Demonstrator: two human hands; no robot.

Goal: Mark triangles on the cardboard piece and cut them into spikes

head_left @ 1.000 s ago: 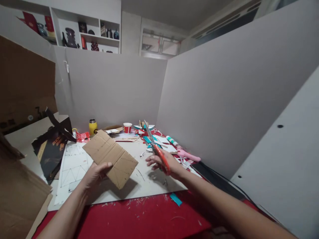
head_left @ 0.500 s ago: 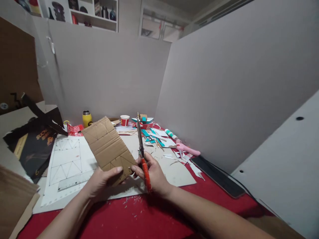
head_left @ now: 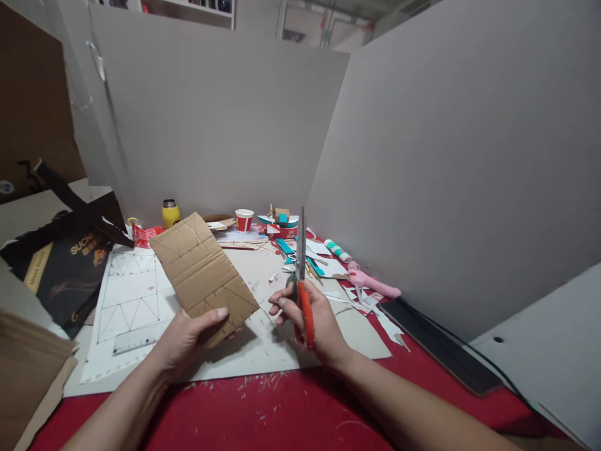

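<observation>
My left hand (head_left: 197, 335) grips a piece of brown corrugated cardboard (head_left: 201, 275) by its lower edge, thumb on the front face. Pencilled zigzag lines run across the cardboard, which is tilted above the white board. In my right hand (head_left: 323, 319) is a pair of scissors (head_left: 306, 313) with red-orange handles, blades pointing up and looking closed together. A gap separates the scissors from the cardboard. Behind the cardboard lies a white sheet (head_left: 129, 285) with drawn zigzag trusses, and a clear ruler (head_left: 136, 338) rests on its lower part.
A yellow bottle (head_left: 170, 214), a paper cup (head_left: 244, 220) and a small model boat (head_left: 279, 220) stand at the back. Paper scraps, a glue stick (head_left: 337, 250), a pink glue gun (head_left: 373, 282) and a dark phone-like slab (head_left: 439, 344) lie right. Torn black packaging (head_left: 61, 263) is left.
My right hand has moved right with the scissors, away from the cardboard's corner. My left hand still holds the cardboard in nearly the same place. The camera view has tipped slightly down and left.
</observation>
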